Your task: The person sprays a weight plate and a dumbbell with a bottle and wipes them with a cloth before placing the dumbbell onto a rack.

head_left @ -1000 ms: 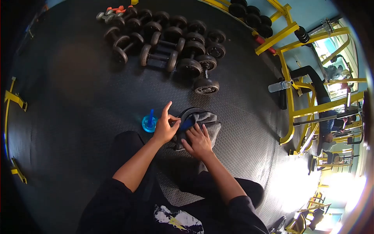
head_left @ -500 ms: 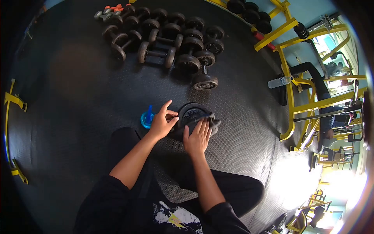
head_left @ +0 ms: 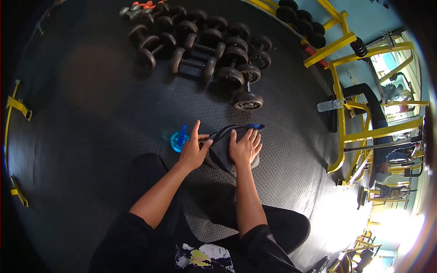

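Note:
On the floor before me lies a round black weight plate (head_left: 221,133) with a raised rim, largely covered by a dark cloth (head_left: 221,150). The cloth is spread over its face, and a blue edge shows at the upper right. My right hand (head_left: 244,148) lies flat on the cloth, fingers stretched and slightly apart. At the plate's left side, my left hand (head_left: 195,151) has its thumb and curled fingers at the rim while the index finger points up. Just left of that hand stands a translucent blue object (head_left: 178,141) with a round base and an upright stem.
Several dark dumbbells (head_left: 193,63) stand in rows beyond the plate, with small grey and orange ones (head_left: 148,5) at the far left. Yellow gym frames (head_left: 339,132) line the right side, where a clear bottle (head_left: 328,106) sits. A low yellow stand (head_left: 19,107) is at left.
The cloth, bunched at the plate's right side before, now spreads over its face and hides the lettering. My right hand has shifted slightly right with it; my left remains at the rim.

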`<state>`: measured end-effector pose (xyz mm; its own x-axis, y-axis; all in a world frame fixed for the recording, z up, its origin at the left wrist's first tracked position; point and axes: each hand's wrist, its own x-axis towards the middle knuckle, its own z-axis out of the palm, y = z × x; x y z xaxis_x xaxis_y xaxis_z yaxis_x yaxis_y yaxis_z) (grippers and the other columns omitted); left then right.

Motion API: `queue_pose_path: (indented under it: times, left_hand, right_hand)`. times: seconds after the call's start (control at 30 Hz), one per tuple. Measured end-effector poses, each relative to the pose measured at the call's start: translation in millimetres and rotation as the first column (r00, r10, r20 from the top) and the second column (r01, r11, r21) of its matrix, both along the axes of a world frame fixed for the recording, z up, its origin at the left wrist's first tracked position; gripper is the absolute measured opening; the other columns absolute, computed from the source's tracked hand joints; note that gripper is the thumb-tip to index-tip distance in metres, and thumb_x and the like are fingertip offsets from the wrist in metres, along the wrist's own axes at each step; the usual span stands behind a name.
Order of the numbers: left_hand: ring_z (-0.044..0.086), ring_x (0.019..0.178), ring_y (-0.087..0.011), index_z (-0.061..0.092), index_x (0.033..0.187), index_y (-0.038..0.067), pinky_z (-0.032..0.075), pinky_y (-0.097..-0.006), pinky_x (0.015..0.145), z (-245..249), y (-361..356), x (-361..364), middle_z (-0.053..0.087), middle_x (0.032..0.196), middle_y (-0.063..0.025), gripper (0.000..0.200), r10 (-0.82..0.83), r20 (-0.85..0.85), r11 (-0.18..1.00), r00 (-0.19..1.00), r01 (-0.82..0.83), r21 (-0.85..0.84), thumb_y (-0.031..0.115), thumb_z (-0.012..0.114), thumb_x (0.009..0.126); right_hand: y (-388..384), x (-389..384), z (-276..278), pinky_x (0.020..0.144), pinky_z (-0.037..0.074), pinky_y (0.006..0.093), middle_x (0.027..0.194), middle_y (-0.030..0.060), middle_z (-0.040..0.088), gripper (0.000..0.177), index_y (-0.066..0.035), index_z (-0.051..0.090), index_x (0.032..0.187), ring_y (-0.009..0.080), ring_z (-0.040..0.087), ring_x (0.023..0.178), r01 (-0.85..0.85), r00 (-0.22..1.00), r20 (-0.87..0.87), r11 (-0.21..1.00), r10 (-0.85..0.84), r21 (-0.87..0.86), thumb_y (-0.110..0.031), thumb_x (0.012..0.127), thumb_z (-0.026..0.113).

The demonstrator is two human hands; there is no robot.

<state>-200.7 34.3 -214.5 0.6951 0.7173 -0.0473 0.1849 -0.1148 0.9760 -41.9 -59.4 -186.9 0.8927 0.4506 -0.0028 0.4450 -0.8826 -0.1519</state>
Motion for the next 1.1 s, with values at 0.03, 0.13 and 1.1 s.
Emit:
queue_pose_path:
  times: [0.03, 0.13, 1.1]
  left_hand:
    - [0.066, 0.109, -0.029, 0.01, 0.156, 0.007, 0.051, -0.0381, 0.091, 2, -1, -1, 0.065, 0.12, -0.0204, 0.08, 0.021, 0.007, 1.0, 1.0, -0.021, 0.022, 0.028, 0.061, 0.099]
    - [0.065, 0.109, -0.0346, 0.016, 0.154, 0.004, 0.05, -0.042, 0.095, 7, -1, 2, 0.061, 0.125, -0.0247, 0.069, 0.092, 0.11, 0.996, 0.99, -0.091, -0.011, 0.028, 0.053, 0.102]
    - [0.059, 0.109, -0.0232, 0.033, 0.146, 0.007, 0.045, -0.0373, 0.099, 9, -2, -4, 0.059, 0.128, -0.0205, 0.051, 0.153, 0.082, 0.955, 0.985, -0.126, -0.267, 0.036, 0.045, 0.105]
  right_hand:
    - [6, -1, 2, 0.119, 0.015, 0.0539, 0.156, 0.0224, 0.03, 0.086, 0.005, 0.035, 0.146, 0.0399, 0.02, 0.147, -0.047, 0.999, 0.016, 0.999, 0.048, -0.013, -0.062, 0.093, 0.043]
    - [21, -12, 10, 0.119, 0.014, 0.0543, 0.155, 0.0204, 0.032, 0.084, 0.004, 0.037, 0.146, 0.0397, 0.021, 0.147, -0.154, 0.987, 0.035, 0.988, 0.154, -0.021, -0.06, 0.092, 0.047]
    - [-35, 95, 3, 0.098, 0.045, 0.0407, 0.114, 0.0278, 0.066, 0.076, 0.006, 0.066, 0.117, 0.0401, 0.06, 0.113, 0.157, 0.705, -0.707, 0.961, 0.053, 0.228, -0.065, 0.093, 0.051]
